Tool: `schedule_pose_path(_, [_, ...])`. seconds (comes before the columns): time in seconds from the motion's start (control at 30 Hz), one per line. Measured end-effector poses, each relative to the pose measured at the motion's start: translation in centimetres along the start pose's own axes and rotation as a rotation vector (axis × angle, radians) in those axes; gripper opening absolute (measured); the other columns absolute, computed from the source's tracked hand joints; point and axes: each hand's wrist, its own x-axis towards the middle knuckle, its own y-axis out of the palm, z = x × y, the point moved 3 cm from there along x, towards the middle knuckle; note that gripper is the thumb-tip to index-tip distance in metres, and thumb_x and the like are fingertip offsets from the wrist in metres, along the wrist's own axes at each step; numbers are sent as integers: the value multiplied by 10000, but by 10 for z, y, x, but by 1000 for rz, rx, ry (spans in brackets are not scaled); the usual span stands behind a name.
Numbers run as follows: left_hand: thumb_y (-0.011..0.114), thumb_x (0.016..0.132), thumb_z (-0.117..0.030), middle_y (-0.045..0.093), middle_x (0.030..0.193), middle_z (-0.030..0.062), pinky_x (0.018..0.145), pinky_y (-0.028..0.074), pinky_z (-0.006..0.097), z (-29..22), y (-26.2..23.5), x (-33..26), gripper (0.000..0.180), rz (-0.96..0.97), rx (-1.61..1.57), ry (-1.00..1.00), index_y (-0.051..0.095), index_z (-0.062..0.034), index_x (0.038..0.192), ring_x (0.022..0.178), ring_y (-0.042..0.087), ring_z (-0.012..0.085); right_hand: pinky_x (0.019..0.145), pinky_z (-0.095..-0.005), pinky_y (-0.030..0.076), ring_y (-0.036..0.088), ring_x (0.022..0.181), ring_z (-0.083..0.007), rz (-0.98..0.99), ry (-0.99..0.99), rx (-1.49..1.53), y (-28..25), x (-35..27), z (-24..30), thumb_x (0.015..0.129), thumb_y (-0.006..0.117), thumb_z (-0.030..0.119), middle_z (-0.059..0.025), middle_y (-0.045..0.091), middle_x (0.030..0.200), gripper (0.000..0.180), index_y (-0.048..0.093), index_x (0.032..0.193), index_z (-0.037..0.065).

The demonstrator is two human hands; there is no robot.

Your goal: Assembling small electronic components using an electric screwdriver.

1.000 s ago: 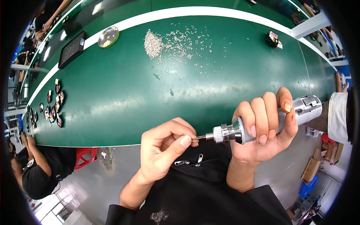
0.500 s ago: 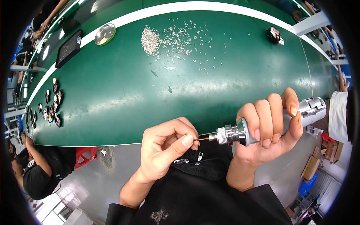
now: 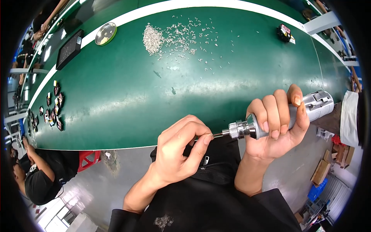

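Observation:
My right hand is wrapped round a silver cylindrical power screwdriver, holding it tilted over the near edge of the table with its nose toward the left. A knurled metal collar and a thin bit stick out of that nose. The thumb and forefinger of my left hand are pinched together at the end of the bit. Whether they also hold some small piece there is hidden by the fingertips.
On the green table lies a heap of tiny silver screw-like pieces, scattered rightward. A round dish and a black tray stand far left. Small black parts lie left, another far right. Another person sits at left.
Both hands and the screwdriver have moved slightly up in the picture. My left hand has also shifted right, and its fingers stay pinched at the bit.

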Motion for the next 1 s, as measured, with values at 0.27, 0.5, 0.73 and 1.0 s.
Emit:
schedule_pose_path(0.27, [480, 947, -271, 581, 758, 79, 525, 364, 251, 2, -21, 19, 361, -52, 75, -12, 568, 52, 1081, 557, 432, 119, 521, -277, 375, 377, 439, -94, -87, -11, 43, -10, 6, 2, 942, 423, 191, 17, 382, 533, 124, 481, 924, 83])
schedule_pose_path(0.5, [476, 935, -49, 588, 715, 58, 610, 431, 263, 23, -71, 146, 146, -121, 516, 67, 585, 20, 1003, 650, 537, 96, 522, -282, 357, 377, 449, -106, -224, 78, 30, -28, 1, -20, 907, 472, 160, 6, 373, 535, 78, 466, 895, 84])
schedule_pose_path(0.73, [634, 835, -257, 583, 997, 198, 806, 483, 443, 98, -121, 282, 353, -177, 1147, -74, 528, 0, 1054, 968, 572, 352, 528, -298, 360, 383, 446, -118, -213, 170, 90, -31, -10, -23, 883, 482, 135, -7, 384, 540, 53, 459, 876, 88])
schedule_pose_path(1.0, [651, 810, -139, 533, 1151, 211, 932, 435, 423, 124, -123, 312, 444, -78, 1130, 93, 485, 9, 1194, 1075, 529, 372, 541, -302, 380, 399, 452, -119, -214, 211, 109, -34, -8, -25, 876, 496, 144, -12, 388, 536, 62, 466, 877, 90])
